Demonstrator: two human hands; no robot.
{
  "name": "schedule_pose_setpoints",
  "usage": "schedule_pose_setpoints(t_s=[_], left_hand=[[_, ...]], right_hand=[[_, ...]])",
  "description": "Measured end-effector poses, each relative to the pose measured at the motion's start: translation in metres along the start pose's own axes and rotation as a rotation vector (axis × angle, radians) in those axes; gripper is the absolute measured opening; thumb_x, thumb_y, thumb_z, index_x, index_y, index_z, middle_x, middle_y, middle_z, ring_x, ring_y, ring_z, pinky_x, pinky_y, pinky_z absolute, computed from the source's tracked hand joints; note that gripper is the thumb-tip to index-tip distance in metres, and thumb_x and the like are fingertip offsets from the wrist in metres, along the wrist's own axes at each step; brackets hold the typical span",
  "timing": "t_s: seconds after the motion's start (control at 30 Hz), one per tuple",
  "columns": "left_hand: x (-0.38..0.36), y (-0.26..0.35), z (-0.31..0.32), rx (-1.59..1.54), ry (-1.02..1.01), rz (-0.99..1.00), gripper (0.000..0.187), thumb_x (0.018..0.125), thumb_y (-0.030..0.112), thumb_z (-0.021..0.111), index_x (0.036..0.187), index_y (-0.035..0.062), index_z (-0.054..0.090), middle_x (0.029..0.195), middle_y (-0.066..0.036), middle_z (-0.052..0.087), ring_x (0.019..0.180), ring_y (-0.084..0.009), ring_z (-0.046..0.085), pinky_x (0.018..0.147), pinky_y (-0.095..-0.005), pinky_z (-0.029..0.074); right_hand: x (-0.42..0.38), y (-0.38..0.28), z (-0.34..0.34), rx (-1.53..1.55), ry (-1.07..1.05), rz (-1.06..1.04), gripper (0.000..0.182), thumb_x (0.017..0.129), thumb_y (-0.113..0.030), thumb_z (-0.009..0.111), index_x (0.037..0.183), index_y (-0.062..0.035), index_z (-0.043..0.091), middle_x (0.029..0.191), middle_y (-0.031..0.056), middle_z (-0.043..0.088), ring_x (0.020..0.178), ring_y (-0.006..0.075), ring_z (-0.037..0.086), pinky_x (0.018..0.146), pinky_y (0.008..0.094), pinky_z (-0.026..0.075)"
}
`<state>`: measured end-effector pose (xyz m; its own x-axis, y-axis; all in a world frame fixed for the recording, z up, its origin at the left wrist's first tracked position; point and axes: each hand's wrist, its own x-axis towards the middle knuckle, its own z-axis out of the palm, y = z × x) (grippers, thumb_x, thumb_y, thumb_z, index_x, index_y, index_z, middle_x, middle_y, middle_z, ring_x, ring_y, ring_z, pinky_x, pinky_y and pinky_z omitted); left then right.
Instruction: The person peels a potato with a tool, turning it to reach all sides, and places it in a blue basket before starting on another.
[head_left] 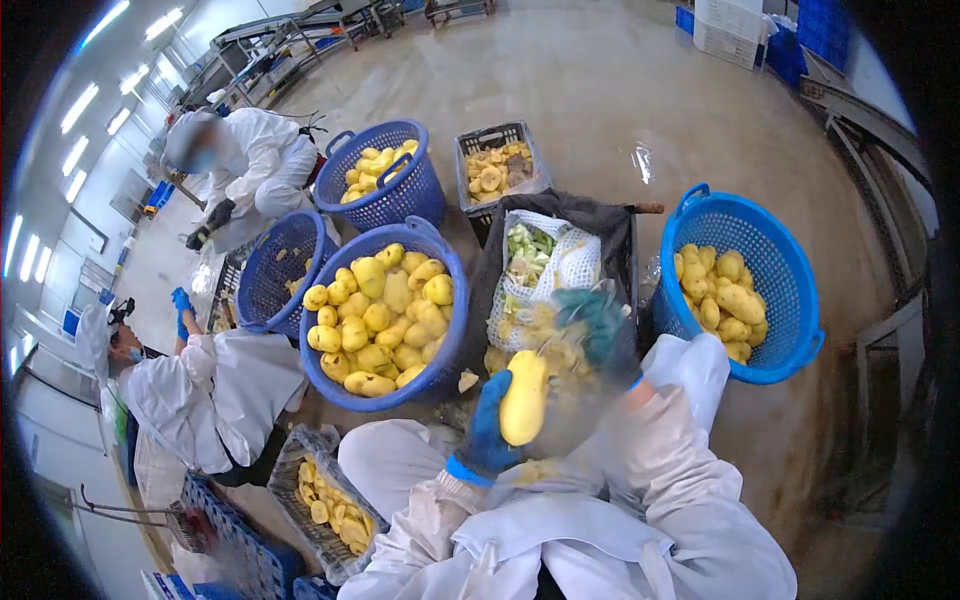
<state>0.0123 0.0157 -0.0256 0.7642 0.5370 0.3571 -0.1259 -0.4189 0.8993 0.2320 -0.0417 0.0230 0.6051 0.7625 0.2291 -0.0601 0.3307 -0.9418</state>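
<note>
1. Blue plastic dominates what I see: the big basket (330, 335) on the wet floor (600, 90), ahead and left of the knees, is heaped with peeled yellow fruit, and a second basket (800, 290) ahead and right is about half full of the same.
2. Between those 2 baskets sits a dark crate (600, 215) lined with white mesh (580, 265), holding green and yellow peelings.
3. 2 co-workers (250, 165) in white suits crouch along the left side with 2 more blue baskets (385, 205).
4. I read the left hand (490, 425), blue-gloved, as wrapped around the lower half of a peeled mango (525, 398), held over the lap just short of the crate's near edge.
5. The mango's long axis runs near upright, tip towards the crate; its flesh is smooth, pale yellow, no skin showing.
6. The right hand (600, 330), in a darker glove, hovers just above and right of the mango's top end. It is motion-blurred, so I cannot tell whether it pinches a tool or is spread.
7. The left hand carries the fruit; the right is the nearer to its free end.
</note>
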Motion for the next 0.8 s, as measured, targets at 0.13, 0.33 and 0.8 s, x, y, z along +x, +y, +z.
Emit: schedule_pose_setpoints(t_s=[0.13,0.33,0.8], left_hand=[[0.021,0.050,0.002,-0.074,-0.039,-0.001,0.063,0.078,0.001,0.071,0.131,-0.0007,0.037,0.120,-0.016,0.055,0.107,-0.0247,0.058,0.091,-0.0367,0.048],[0.013,0.031,0.000,-0.287,-0.052,-0.200,0.059,0.082,0.010,0.067,0.134,0.0033,0.038,0.127,-0.013,0.051,0.115,-0.0251,0.053,0.094,-0.0401,0.047],[0.010,0.039,0.002,-0.788,-0.114,-0.616,0.077,0.079,0.007,0.071,0.143,0.0094,0.029,0.129,-0.010,0.048,0.114,-0.0239,0.053,0.092,-0.0427,0.050]], right_hand=[[-0.004,0.047,-0.001,0.259,-0.179,0.096,0.037,0.097,-0.030,0.046,0.104,0.0014,0.064,0.091,0.0102,0.066,0.083,0.0191,0.063,0.077,0.0338,0.050],[-0.006,0.004,0.003,0.029,0.001,-0.055,0.028,0.095,-0.021,0.048,0.099,0.0008,0.065,0.089,0.0092,0.067,0.077,0.0167,0.063,0.073,0.0309,0.050],[0.005,0.042,-0.027,-0.208,0.052,0.032,0.025,0.095,-0.018,0.049,0.101,0.0014,0.063,0.093,0.0081,0.067,0.078,0.0166,0.064,0.074,0.0305,0.051]])
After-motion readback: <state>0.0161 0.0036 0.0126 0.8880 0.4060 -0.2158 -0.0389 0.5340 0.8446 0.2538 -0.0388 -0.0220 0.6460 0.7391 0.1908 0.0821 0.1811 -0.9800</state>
